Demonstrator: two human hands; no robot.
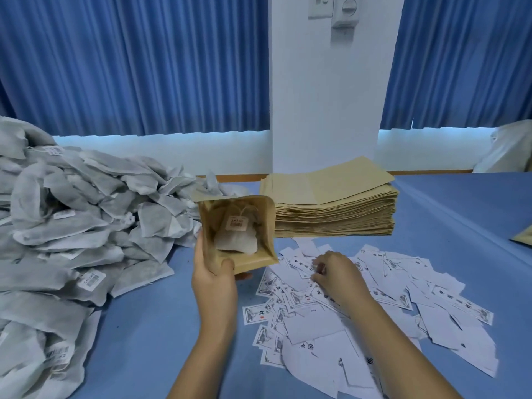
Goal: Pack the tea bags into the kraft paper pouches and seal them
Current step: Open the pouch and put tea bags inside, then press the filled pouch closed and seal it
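Observation:
My left hand (213, 279) grips the lower corner of a kraft pouch (260, 260) with a clear window, held upright above the table. Inside it a tea bag (236, 240) with a white barcode tag shows through the window. A large heap of grey tea bags (80, 214) fills the table's left side. A tall stack of flat kraft pouches (331, 208) stands behind the held pouch to the right. My right hand (335, 272) rests on a scatter of white paper slips (374, 312), its fingertips curled onto one slip.
The blue table (155, 335) runs to a white wall and pillar (325, 96) with blue curtains behind. A white bag (509, 151) sits at the far right, and a kraft corner (525, 234) pokes in at the right edge.

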